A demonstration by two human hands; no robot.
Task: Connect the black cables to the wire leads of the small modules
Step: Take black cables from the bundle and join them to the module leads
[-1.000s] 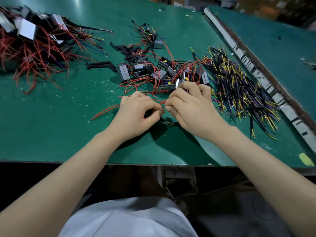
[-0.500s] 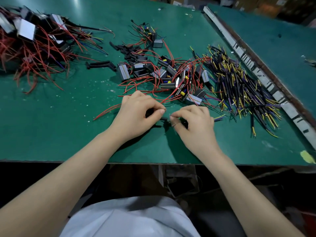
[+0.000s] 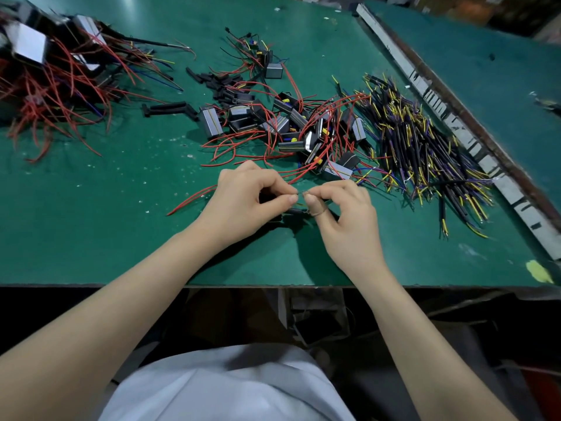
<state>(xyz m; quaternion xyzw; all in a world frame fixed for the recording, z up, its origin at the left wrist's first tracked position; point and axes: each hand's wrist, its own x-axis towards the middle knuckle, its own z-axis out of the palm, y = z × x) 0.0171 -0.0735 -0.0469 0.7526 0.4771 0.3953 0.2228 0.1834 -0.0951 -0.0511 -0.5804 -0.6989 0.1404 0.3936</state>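
Left hand (image 3: 243, 199) and right hand (image 3: 346, 214) meet fingertip to fingertip above the near middle of the green bench (image 3: 91, 238); each has thumb and forefinger curled in a pinch on a thin wire end, the bare strands bridging the small gap between them; a black cable (image 3: 296, 211) lies dark and tubular just beneath the thumbs; red leads (image 3: 194, 197) trail left from under the left hand. Beyond the hands, small box-shaped modules (image 3: 291, 129) with metallic faces lie tangled in thin red wire; to the right, a loose heap of black cables (image 3: 425, 147) with yellow and purple tips; far left, a larger blurred mound of modules and red leads (image 3: 51, 77); short black sleeves (image 3: 170, 108) rest between the heaps.
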